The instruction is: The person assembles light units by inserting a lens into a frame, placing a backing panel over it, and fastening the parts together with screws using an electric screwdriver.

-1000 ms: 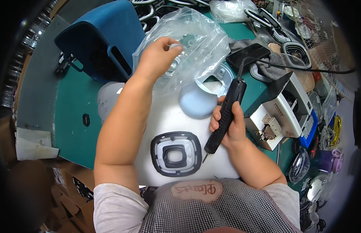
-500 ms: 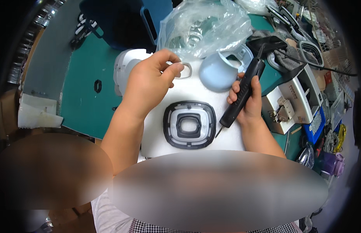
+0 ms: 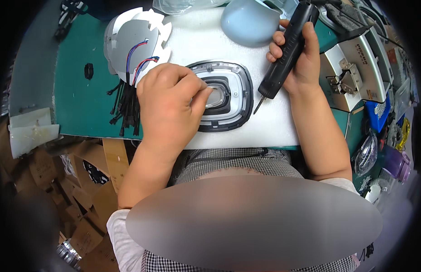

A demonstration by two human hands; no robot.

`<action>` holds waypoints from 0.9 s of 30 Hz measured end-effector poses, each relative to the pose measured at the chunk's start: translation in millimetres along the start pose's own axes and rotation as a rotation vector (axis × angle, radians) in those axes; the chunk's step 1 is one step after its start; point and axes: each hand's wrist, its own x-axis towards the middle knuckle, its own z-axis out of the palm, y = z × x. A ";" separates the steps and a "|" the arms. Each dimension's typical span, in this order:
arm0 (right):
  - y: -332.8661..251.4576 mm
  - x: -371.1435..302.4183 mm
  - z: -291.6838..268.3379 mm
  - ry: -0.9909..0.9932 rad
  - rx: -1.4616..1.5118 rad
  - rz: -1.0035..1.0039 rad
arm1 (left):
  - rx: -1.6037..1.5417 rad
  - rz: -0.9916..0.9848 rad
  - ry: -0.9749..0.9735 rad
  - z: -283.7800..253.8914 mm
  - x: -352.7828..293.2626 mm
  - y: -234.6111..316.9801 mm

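Observation:
My left hand (image 3: 172, 102) pinches a small clear ring (image 3: 216, 98) between thumb and fingertips, over the centre opening of a rounded-square black and grey cover (image 3: 247, 93). Whether the ring touches the cover I cannot tell. The cover lies flat on a white foam sheet (image 3: 276, 129), its left side partly hidden by my hand. My right hand (image 3: 307, 68) is wrapped round a black electric screwdriver (image 3: 287, 56), tilted with its bit pointing down beside the cover's right edge. Beyond the cover sits a light blue rounded housing (image 3: 247, 22).
Left of the foam are stacked grey-white round plates (image 3: 133, 52) and black cables (image 3: 128, 109) with red and blue wires. A small black ring-shaped part (image 3: 89, 71) lies on the green mat (image 3: 74, 104). To the right stand a light-coloured boxy machine (image 3: 362, 68) and a blue tray (image 3: 372, 119).
My left hand has brought the clear ring nearer to me, from beyond the cover to over its centre. The view has shifted down toward my lap. The screwdriver stays in my right hand.

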 end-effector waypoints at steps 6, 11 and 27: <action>0.5 1.9 -10.4 -0.071 0.035 0.006 | 0.055 0.022 0.033 16.5 -10.7 -4.5; 0.2 1.9 -9.9 -0.064 0.036 0.012 | 0.144 0.099 0.060 16.9 -17.0 -0.3; -0.6 0.8 -10.9 -0.095 0.042 0.014 | 0.334 0.164 -0.267 -6.2 -44.7 18.3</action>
